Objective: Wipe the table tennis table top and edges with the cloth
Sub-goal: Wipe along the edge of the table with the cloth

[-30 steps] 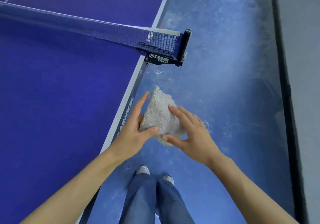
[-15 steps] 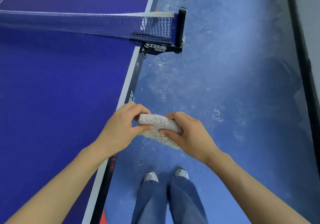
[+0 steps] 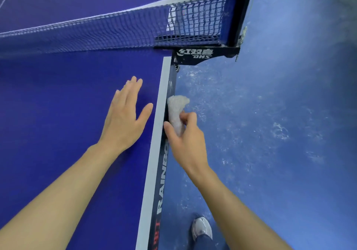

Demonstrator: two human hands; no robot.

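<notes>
Right hand (image 3: 185, 139) fingers pinch cloth (image 3: 176, 112) against table edge (image 3: 171, 87); left hand (image 3: 123, 122) fingers spread flat.

The lower end of the cloth (image 3: 176, 110) was hidden inside the right hand (image 3: 186, 143). The net (image 3: 96, 33) was cut off at 9 o'clock, its post (image 3: 238, 11) at 1 o'clock. At 6 o'clock, a trouser leg (image 3: 204, 240) covered part of a shoe (image 3: 201, 226).

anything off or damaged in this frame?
Nothing broken or spilled. Only oddity: whitish scuffed patches across the blue floor beside the blue table tennis table. The right hand holds the pale grey cloth against the table's dark side edge; left hand rests flat on top.
</notes>
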